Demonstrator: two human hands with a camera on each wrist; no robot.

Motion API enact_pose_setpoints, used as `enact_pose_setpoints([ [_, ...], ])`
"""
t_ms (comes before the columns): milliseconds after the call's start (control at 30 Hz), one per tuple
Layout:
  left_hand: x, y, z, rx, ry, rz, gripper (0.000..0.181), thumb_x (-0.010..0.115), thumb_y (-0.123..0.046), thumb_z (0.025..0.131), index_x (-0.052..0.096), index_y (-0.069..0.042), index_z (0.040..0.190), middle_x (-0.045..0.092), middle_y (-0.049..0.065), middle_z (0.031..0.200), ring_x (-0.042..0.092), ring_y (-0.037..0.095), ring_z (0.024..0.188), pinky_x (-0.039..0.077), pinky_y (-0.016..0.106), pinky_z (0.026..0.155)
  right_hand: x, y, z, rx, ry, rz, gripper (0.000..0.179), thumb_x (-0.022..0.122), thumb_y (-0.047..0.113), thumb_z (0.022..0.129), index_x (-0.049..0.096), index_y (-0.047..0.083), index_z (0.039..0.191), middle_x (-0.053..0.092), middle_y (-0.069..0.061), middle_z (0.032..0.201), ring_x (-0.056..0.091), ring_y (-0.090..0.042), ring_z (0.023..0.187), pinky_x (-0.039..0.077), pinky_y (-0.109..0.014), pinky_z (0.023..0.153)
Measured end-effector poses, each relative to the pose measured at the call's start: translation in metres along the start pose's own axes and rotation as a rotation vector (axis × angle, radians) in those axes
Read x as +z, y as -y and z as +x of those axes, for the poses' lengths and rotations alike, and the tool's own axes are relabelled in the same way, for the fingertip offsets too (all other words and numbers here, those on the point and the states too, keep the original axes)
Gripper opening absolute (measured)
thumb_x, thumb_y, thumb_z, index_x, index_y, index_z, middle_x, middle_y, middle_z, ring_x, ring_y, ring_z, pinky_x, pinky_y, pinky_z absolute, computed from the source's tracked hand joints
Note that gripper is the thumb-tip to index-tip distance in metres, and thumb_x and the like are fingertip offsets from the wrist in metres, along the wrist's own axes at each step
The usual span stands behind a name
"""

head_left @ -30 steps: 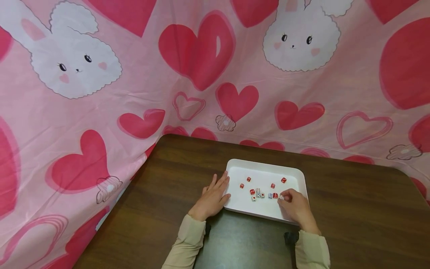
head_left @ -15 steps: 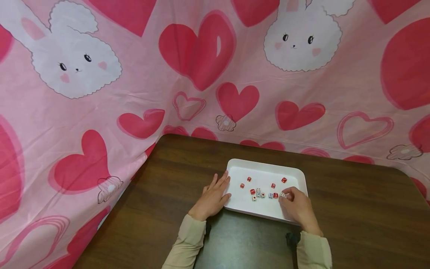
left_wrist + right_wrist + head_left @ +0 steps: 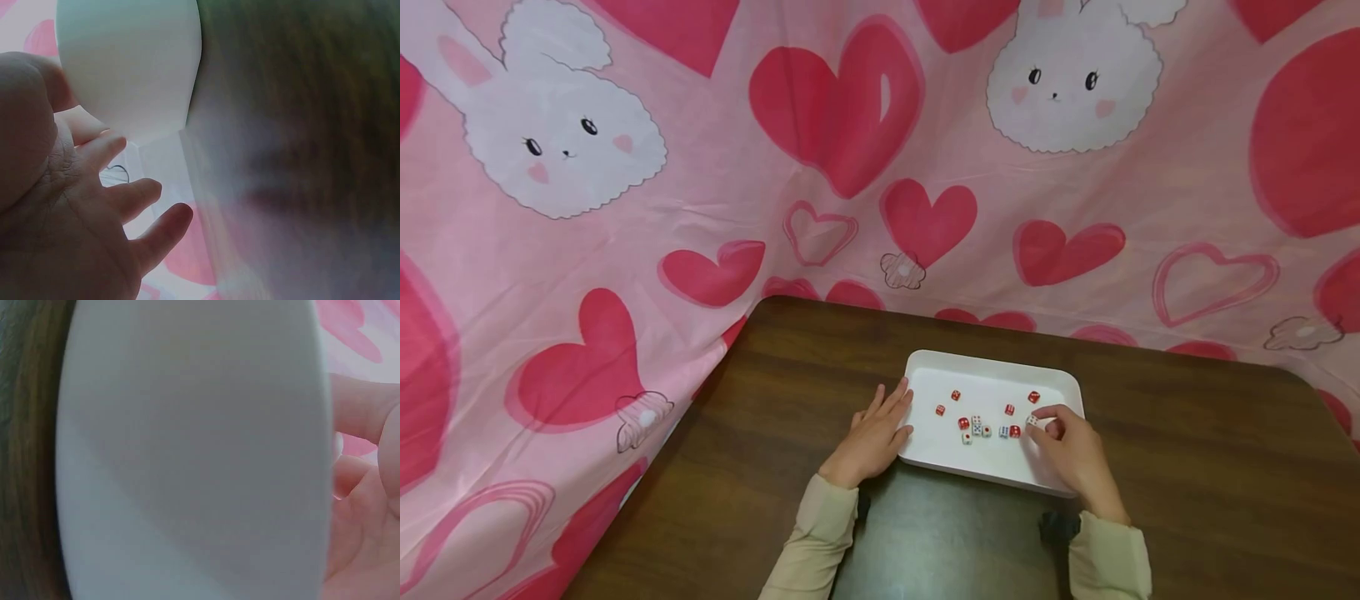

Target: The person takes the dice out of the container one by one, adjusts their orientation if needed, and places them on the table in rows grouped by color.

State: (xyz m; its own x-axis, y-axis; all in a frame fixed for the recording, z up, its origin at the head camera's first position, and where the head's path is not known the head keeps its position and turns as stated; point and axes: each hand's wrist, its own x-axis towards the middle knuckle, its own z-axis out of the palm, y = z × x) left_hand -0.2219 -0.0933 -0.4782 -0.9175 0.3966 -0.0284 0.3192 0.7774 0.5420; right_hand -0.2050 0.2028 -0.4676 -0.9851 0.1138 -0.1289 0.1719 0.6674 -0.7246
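Six red dice (image 3: 1010, 409); head view only

L slv (image 3: 811, 533): lt beige, long, creased, cuffed | R slv (image 3: 1108, 554): same clr, cuffed | L wrist unit (image 3: 864, 506): blk, mostly hidden | R wrist unit (image 3: 1058, 527): blk, chunky

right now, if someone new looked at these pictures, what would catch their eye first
Probably the pink cloth behind the table, with its big red hearts and white rabbits. Next, the white tray on the table, with red and white dice scattered inside. At its right side, the right hand pinches a white die.
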Motion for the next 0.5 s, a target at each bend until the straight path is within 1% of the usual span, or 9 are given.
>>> enact_pose_setpoints([
  [133,0.001,0.002,0.002,0.002,0.005,0.002,0.058,0.051,-0.026,0.100,0.030,-0.011,0.152,0.015,0.000,0.163,0.012,0.036,0.150,0.026,0.064,0.107,0.000,0.003,0.000,-0.032,-0.024,0.028,0.030,0.065,0.021,0.092,0.060,0.002,0.115,0.047,-0.005,0.074,0.044,-0.017,0.067,0.036,-0.025,0.055],
  [333,0.000,0.003,0.002,0.005,0.013,-0.008,0.059,0.052,-0.025,0.100,0.029,-0.012,0.152,0.016,0.000,0.163,0.012,0.036,0.150,0.026,0.061,0.108,0.002,0.009,-0.003,-0.102,-0.041,0.111,0.028,0.068,0.018,0.090,0.063,0.000,0.111,0.047,-0.003,0.071,0.042,-0.011,0.062,0.034,-0.024,0.055],
  [400,0.000,0.003,0.002,0.002,0.016,-0.008,0.059,0.052,-0.026,0.100,0.029,-0.012,0.152,0.016,0.000,0.163,0.012,0.036,0.150,0.026,0.061,0.108,0.003,0.011,-0.004,-0.107,-0.029,0.132,0.029,0.067,0.018,0.090,0.062,0.000,0.112,0.048,-0.002,0.071,0.042,-0.011,0.063,0.033,-0.025,0.055],
  [500,0.000,0.003,0.001,-0.001,0.019,-0.010,0.059,0.051,-0.026,0.100,0.028,-0.013,0.153,0.016,0.000,0.163,0.011,0.035,0.150,0.026,0.061,0.108,0.003,0.013,-0.005,-0.088,0.000,0.155,0.030,0.067,0.020,0.091,0.062,0.001,0.113,0.048,-0.003,0.072,0.043,-0.012,0.063,0.034,-0.024,0.055],
])
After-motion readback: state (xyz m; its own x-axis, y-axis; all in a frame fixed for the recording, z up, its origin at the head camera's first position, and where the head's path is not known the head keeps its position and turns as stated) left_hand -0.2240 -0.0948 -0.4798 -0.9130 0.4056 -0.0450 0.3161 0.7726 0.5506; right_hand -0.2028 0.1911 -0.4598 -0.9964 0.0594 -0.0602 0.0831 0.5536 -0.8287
